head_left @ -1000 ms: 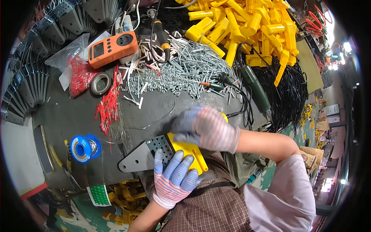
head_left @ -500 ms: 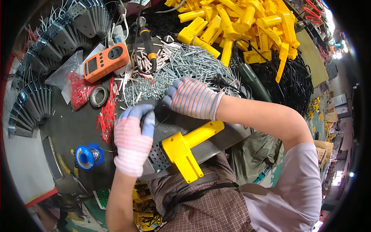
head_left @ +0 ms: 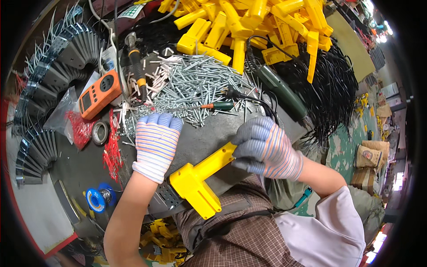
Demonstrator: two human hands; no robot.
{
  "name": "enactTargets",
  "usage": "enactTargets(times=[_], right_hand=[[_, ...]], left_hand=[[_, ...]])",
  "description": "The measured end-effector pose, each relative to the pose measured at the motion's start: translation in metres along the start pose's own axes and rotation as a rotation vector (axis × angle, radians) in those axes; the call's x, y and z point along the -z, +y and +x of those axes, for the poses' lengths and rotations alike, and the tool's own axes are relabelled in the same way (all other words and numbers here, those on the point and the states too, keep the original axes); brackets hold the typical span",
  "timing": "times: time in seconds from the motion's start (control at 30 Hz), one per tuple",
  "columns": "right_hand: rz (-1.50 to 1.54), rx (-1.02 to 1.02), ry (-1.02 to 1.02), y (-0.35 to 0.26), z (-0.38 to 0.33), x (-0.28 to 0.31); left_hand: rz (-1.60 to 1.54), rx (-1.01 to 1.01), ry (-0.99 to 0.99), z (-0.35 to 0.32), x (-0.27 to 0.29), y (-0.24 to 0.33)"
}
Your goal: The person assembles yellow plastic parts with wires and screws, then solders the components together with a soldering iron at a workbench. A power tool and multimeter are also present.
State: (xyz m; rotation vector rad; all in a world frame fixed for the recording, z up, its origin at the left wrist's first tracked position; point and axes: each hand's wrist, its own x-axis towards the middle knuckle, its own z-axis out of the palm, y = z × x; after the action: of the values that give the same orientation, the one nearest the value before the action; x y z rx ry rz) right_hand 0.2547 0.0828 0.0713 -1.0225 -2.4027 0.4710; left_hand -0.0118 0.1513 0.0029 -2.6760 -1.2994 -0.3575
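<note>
A yellow plastic housing [head_left: 195,181] with a tubular handle lies at the table's front edge, partly over a perforated metal plate [head_left: 167,194]. My right hand [head_left: 269,149], in a striped knit glove, is at the far end of the handle, its fingers bent together against or just beside it. Whatever they pinch, if anything, is too small to make out. My gloved left hand [head_left: 156,144] reaches to the near edge of a heap of small metal hardware [head_left: 133,119]. Its fingers are curled downward and the tips are hidden. Beyond both hands a green-and-orange screwdriver [head_left: 220,106] lies on the screws.
Long screws [head_left: 191,80] are heaped mid-table, with yellow housings [head_left: 249,26] piled behind. A dark green corded tool [head_left: 282,91] lies at right beside black cables [head_left: 331,89]. An orange meter [head_left: 100,94], tape roll [head_left: 100,132], red wires [head_left: 112,155] and solder spool [head_left: 98,199] are left.
My right hand has moved from the hardware heap to the housing's handle end, uncovering the screwdriver. My left hand has gone forward to the heap, fingers now curled. The whole view has shifted somewhat.
</note>
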Motion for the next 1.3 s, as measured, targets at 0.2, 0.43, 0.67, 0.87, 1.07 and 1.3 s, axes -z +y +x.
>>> enactTargets(times=[0.2,0.43,0.67,0.87,1.07,1.3], right_hand=[[-0.168,0.031,0.079,-0.007,-0.011,-0.015],[-0.225,0.098,0.255,-0.003,-0.021,-0.036],[-0.174,0.127,0.283,0.005,-0.027,-0.042],[-0.15,0.096,0.332,0.008,-0.031,-0.044],[-0.142,0.081,0.371,0.01,-0.035,-0.048],[-0.169,0.16,0.342,0.014,-0.037,-0.051]], left_hand=[[0.107,0.056,-0.155,0.019,0.005,0.011],[-0.212,0.121,0.044,-0.013,0.007,0.009],[-0.538,0.171,-0.005,0.003,0.021,0.014],[-1.002,0.442,-0.021,0.002,0.038,0.042],[-1.413,0.568,-0.256,0.014,0.045,0.083],[-0.998,0.343,-0.342,0.013,0.052,0.082]])
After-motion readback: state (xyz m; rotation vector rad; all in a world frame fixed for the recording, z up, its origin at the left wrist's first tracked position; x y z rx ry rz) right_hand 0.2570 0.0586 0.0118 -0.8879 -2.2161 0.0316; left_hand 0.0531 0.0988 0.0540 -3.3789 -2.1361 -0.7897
